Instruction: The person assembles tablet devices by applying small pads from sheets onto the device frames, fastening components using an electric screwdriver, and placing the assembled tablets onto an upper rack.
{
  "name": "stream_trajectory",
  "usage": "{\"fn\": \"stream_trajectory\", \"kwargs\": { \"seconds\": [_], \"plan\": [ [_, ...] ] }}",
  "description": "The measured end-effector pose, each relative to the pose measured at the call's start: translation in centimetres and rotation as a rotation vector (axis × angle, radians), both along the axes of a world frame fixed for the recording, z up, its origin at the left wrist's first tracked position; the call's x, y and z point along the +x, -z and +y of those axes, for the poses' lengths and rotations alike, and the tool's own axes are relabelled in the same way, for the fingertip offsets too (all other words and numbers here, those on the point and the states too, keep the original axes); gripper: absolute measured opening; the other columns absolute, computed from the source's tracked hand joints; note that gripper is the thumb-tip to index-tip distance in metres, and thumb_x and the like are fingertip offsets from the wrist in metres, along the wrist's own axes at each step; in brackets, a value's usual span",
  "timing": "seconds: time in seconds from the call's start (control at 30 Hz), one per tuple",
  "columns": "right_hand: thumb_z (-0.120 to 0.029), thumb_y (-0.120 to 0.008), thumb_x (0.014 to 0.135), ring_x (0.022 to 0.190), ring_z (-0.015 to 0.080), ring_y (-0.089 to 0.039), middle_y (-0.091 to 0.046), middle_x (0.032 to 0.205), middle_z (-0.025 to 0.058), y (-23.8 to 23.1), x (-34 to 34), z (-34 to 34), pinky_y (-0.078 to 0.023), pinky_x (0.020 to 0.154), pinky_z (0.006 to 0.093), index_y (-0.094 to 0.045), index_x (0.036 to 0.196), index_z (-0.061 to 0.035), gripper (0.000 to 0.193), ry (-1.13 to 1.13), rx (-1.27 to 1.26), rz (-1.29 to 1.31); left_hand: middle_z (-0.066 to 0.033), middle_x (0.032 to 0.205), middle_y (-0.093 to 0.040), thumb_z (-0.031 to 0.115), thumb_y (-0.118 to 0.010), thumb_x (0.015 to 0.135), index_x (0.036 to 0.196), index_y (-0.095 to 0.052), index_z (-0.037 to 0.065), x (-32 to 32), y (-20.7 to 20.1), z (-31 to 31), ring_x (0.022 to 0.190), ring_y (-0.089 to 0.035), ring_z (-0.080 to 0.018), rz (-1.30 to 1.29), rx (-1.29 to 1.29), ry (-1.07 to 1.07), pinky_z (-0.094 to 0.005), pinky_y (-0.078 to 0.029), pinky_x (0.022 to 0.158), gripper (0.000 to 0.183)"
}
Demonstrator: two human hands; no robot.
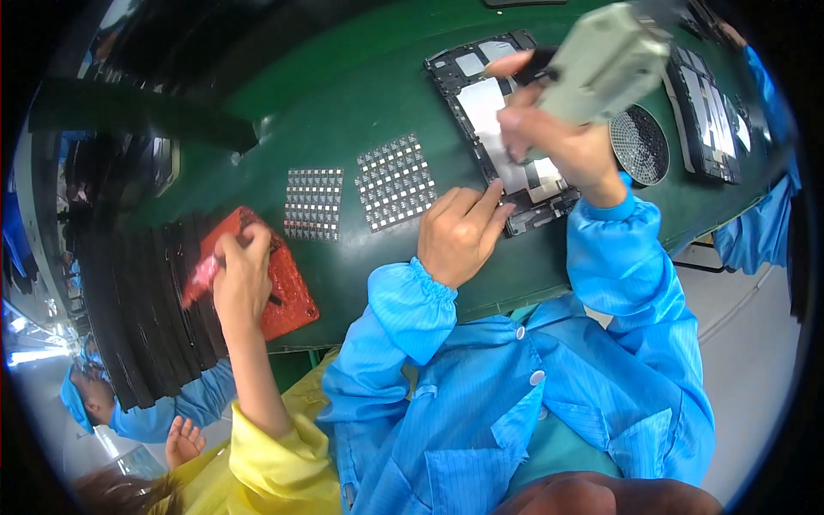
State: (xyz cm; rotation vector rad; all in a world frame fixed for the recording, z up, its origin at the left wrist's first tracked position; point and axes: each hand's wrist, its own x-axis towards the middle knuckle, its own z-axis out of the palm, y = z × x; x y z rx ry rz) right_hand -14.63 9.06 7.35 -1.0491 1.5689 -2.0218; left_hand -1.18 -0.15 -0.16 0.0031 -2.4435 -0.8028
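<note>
A black tablet-like housing point(486, 129) with silver plates lies on the green table, opened up so its inner parts show. My left hand point(459, 233) rests at its near left edge, fingers curled, with thumb and index finger against the frame. Above the housing, my right hand point(571, 142) grips a bulky pale grey-green power tool, seemingly an electric screwdriver point(605, 69), with a black nose, slightly blurred. Its tip is hidden behind my fingers. Beside my right wrist stands a round dish point(621, 159) with small black pieces that look like screws.
Two sheets of small parts point(313, 203) point(396, 182) lie left of the housing. A co-worker's hand point(243, 279) in a yellow sleeve holds something pink over a red tray point(290, 296). Black strips point(142, 300) stack at the left. Another housing point(702, 116) sits right.
</note>
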Motion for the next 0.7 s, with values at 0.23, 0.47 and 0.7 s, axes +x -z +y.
{"fn": "stream_trajectory", "kwargs": {
  "seconds": [0.23,0.47,0.7],
  "plan": [
    [-0.007,-0.054,0.076,0.045,0.0113,-0.044,-0.042,0.055,0.0016,-0.8,-5.0,9.1,-0.039,0.049,0.0288,-0.045,0.11,0.0079,0.038,0.206,-0.096,0.085,-0.0107,0.079,-0.06,0.008,-0.075,0.062,0.086,-0.065,0.0,0.6,-0.5,1.0,0.077,-0.059,-0.0274,0.165,-0.083,0.152,-0.0359,-0.047,0.063,0.028],
    [-0.002,-0.066,0.072,0.046,0.0139,-0.051,-0.053,0.056,0.0058,3.2,-7.7,12.0,-0.043,0.047,0.0275,-0.054,0.094,0.0045,0.026,0.319,-0.225,-0.048,-0.0165,0.106,-0.06,0.008,-0.074,0.065,0.094,-0.064,0.0,-0.9,-0.7,3.2,0.107,-0.054,-0.0341,-0.017,-0.229,0.264,-0.0487,-0.04,0.091,0.032],
    [0.001,-0.067,0.072,0.048,0.0094,-0.053,-0.055,0.06,0.003,3.9,-8.4,11.1,-0.042,0.043,0.0215,-0.055,0.094,0.0032,0.025,0.307,-0.119,-0.042,-0.0173,0.104,-0.061,0.001,-0.071,0.066,0.092,-0.065,-0.002,-1.4,-0.2,3.4,0.106,-0.056,-0.0335,-0.047,-0.228,0.242,-0.0491,-0.039,0.092,0.027]
  ]
}}
